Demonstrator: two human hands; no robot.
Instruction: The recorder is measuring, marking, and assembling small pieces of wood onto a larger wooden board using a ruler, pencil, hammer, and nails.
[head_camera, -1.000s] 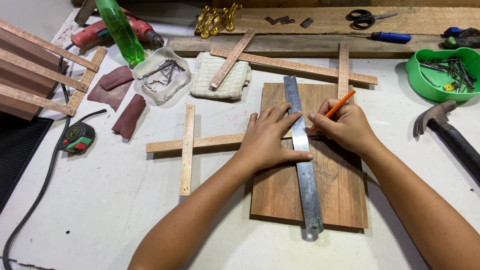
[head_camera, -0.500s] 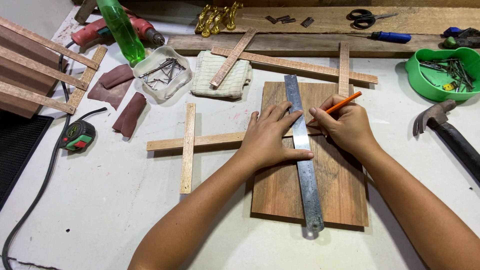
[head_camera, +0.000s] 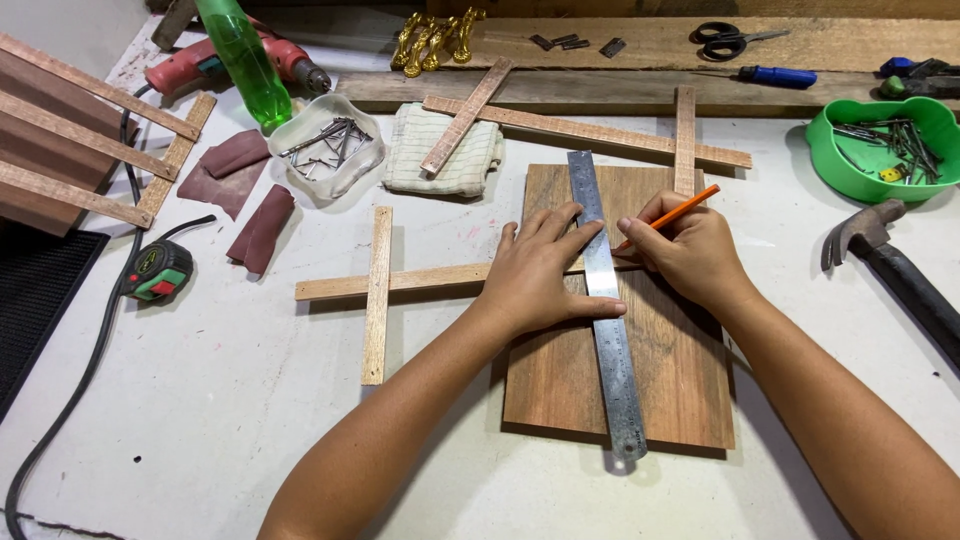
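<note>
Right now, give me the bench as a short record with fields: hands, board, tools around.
left hand: left hand pressed flat on the steel ruler
right hand: right hand holds an orange pencil, tip at the ruler's edge
board: wooden board flat on the table, ruler lying lengthwise on it
left of board: crossed wood strips, tape measure
right: hammer, green bowl
</note>
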